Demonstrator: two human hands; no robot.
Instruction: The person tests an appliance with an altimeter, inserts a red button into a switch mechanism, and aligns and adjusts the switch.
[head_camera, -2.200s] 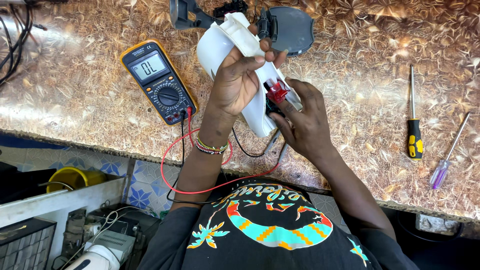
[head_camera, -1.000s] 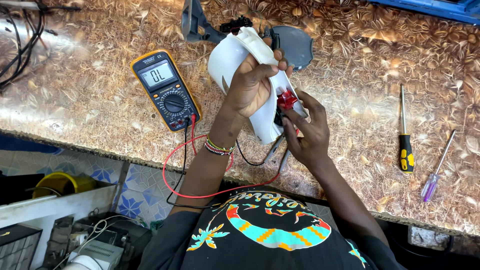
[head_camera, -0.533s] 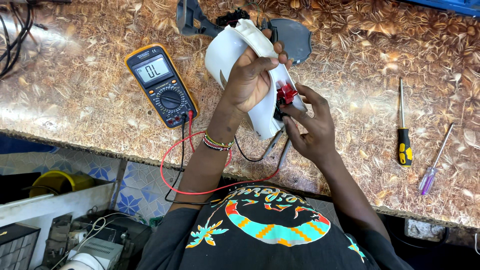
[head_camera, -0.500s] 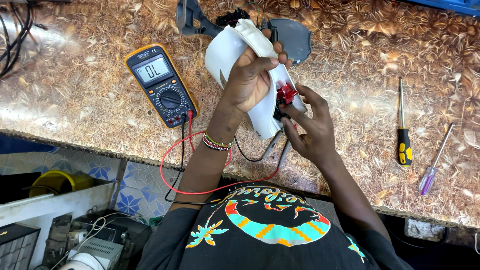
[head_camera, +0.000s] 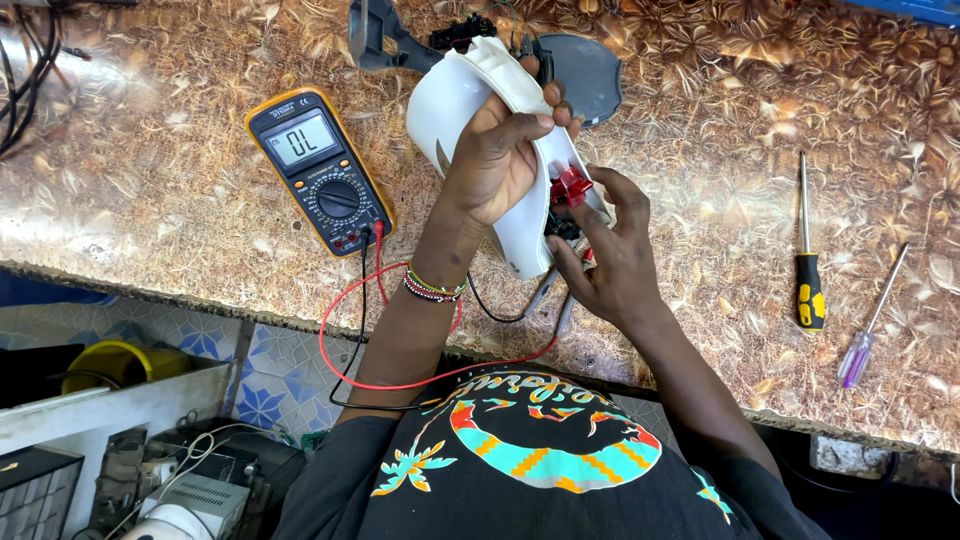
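Here, the left hand grips the curved white housing; the right hand pinches probes by its red switch. Grip unchanged, housing slightly raised.

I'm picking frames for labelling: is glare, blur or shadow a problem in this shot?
Head view: sharp overall, no motion blur; bright glare on the glossy leaf-patterned countertop at left; the yellow multimeter screen stays legible; the left hand shades part of the white plastic housing; the right hand is evenly lit.
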